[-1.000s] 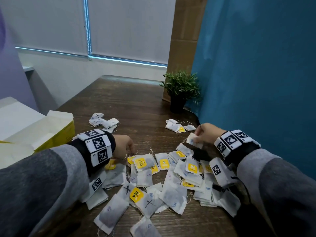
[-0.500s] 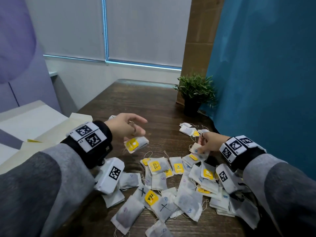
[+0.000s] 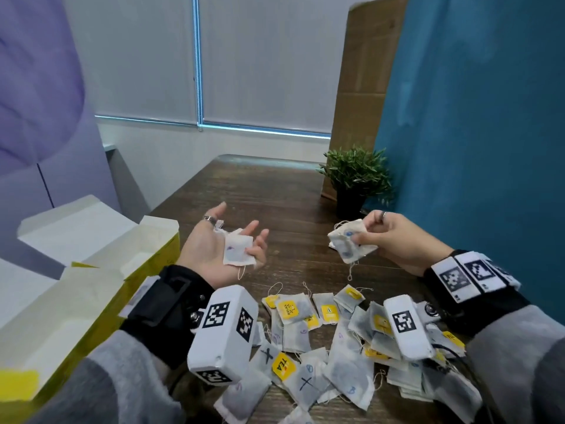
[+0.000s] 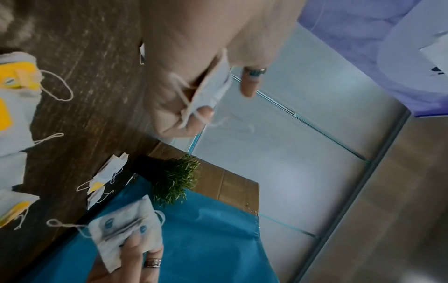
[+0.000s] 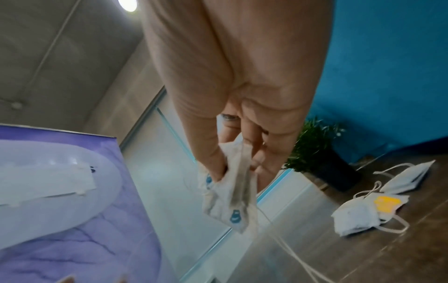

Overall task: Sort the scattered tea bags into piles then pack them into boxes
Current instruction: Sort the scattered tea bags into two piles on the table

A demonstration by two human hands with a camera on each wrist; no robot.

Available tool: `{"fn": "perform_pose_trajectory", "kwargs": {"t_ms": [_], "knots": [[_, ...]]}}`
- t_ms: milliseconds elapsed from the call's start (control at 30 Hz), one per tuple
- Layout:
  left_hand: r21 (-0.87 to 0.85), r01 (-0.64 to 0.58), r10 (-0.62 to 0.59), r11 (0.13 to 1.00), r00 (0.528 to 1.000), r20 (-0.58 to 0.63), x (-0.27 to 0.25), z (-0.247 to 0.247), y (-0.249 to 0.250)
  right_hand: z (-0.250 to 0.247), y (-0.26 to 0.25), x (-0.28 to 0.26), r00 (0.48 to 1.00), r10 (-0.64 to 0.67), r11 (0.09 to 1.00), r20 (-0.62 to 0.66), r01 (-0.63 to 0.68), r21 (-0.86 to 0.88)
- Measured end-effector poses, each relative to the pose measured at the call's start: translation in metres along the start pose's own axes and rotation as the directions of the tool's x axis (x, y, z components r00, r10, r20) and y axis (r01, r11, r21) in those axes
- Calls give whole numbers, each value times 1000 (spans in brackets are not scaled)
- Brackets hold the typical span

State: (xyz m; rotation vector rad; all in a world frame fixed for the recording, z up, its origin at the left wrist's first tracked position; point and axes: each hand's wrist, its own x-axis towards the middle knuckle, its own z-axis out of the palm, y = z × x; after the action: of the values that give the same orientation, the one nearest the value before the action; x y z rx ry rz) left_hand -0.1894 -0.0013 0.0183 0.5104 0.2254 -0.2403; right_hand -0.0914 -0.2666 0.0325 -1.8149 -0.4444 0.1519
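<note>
Sorting step is in hand, packing not yet begun. Left hand point(image 3: 224, 249) is lying palm-up over the table point(image 3: 275, 191), fingers spread and relaxed, one tea bag point(image 3: 238, 251) resting on it. Right hand point(image 3: 394, 241) is pinching a small bunch of blue-marked bags point(image 3: 348, 244). Main scatter point(image 3: 321, 341) is lying below; open box point(image 3: 91, 270) at left. Next move probably calls for merging matching bags, then placing them on a pile.

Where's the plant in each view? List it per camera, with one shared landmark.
Head: plant right of centre, far table edge, by the blue wall.
Left wrist: lower centre, lying sideways.
Right wrist: right of centre, behind the right hand.
Shared landmark: the blue wall.
</note>
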Motion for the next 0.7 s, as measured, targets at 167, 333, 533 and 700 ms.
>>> {"fn": "perform_pose_trajectory", "kwargs": {"t_ms": [167,333,533,700], "knots": [[49,-33,35,998,998,-44,9,-6,-8,16,-16,-10,995,25,985,92,-40,169],[433,-143,167,890,986,-18,11,1,-31,33,-22,-13,988,57,915,143,-109,389],[749,-289,224,596,956,191,21,2,-52,62,-16,-19,984,62,926,167,-119,359],[673,-255,250,694,962,106,33,-15,-43,72,-11,-23,988,85,956,131,-117,267]]}}
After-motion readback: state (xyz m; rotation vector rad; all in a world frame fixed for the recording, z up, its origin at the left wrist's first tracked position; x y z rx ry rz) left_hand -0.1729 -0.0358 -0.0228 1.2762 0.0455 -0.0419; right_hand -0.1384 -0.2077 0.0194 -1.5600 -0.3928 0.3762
